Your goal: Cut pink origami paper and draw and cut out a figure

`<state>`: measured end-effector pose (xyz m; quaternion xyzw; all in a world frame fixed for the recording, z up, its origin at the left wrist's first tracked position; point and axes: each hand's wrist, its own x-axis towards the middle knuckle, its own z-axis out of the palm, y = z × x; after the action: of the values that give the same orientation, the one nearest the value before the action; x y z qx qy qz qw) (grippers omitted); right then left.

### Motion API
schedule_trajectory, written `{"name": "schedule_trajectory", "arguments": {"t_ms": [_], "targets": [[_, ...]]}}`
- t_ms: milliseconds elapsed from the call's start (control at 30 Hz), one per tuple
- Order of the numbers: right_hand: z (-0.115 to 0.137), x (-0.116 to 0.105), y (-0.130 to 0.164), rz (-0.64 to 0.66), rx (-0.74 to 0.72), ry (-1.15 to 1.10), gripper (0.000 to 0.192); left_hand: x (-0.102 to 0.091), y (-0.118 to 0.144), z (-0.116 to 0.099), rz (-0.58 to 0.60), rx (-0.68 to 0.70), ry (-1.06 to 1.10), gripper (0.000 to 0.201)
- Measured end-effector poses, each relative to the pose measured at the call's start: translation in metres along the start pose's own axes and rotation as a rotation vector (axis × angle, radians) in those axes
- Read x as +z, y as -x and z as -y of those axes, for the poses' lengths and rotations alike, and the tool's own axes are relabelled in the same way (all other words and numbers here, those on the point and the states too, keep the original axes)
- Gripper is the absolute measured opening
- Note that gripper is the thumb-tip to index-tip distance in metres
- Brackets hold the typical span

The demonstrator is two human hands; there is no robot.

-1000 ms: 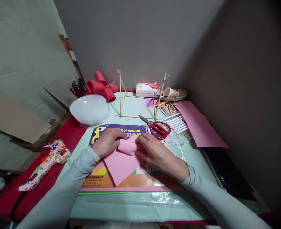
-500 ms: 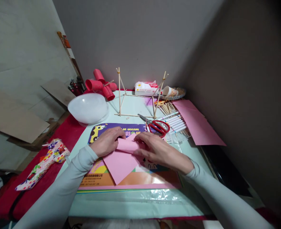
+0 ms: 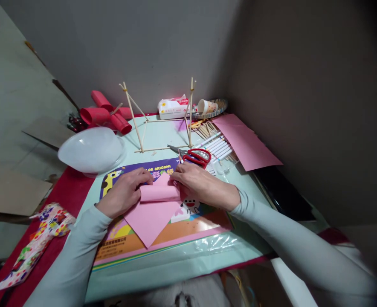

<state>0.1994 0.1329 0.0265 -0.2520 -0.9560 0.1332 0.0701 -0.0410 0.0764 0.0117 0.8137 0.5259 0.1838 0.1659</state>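
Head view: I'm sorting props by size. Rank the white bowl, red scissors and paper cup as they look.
1. white bowl
2. red scissors
3. paper cup, though it lies farthest from the camera, so its look may understate it.

Rolled the far corner of the pink paper (image 3: 152, 209) further toward the near edge of the tabletop, tightened into a fuller tube, drew left hand (image 3: 124, 192) and right hand (image 3: 199, 184) closer onto its ends.

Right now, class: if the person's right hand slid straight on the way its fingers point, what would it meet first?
The right hand points left along the rolled pink paper, so it would likely meet the left hand at the roll's other end.
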Motion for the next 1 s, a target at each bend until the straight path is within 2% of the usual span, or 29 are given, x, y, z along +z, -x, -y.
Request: {"name": "schedule_trajectory", "arguments": {"t_ms": [100,367,500,633,700,900,1000], "targets": [[0.0,0.0,0.001,-0.007,0.004,-0.025,0.021,0.0,0.001,-0.001,-0.013,0.02,0.021,0.028],[-0.006,0.012,-0.002,-0.035,-0.003,-0.06,0.023,0.0,0.001,0.0,0.002,-0.028,0.028,0.023],[-0.003,0.004,0.003,-0.013,-0.018,-0.059,0.028,0.001,0.001,0.0,0.0,-0.043,0.023,0.025],[0.003,-0.005,0.005,0.039,-0.045,-0.088,0.038,0.002,0.0,-0.001,0.007,-0.055,0.018,0.037],[0.004,-0.005,0.004,0.035,-0.06,-0.112,0.036,0.001,0.0,-0.004,0.008,-0.062,0.021,0.039],[0.001,0.008,-0.001,-0.131,-0.099,-0.041,0.028,-0.004,0.002,-0.007,-0.046,-0.137,0.06,0.03],[0.001,0.01,0.0,-0.346,-0.178,0.02,0.031,-0.011,0.005,-0.01,-0.13,-0.185,0.098,0.032]]}}
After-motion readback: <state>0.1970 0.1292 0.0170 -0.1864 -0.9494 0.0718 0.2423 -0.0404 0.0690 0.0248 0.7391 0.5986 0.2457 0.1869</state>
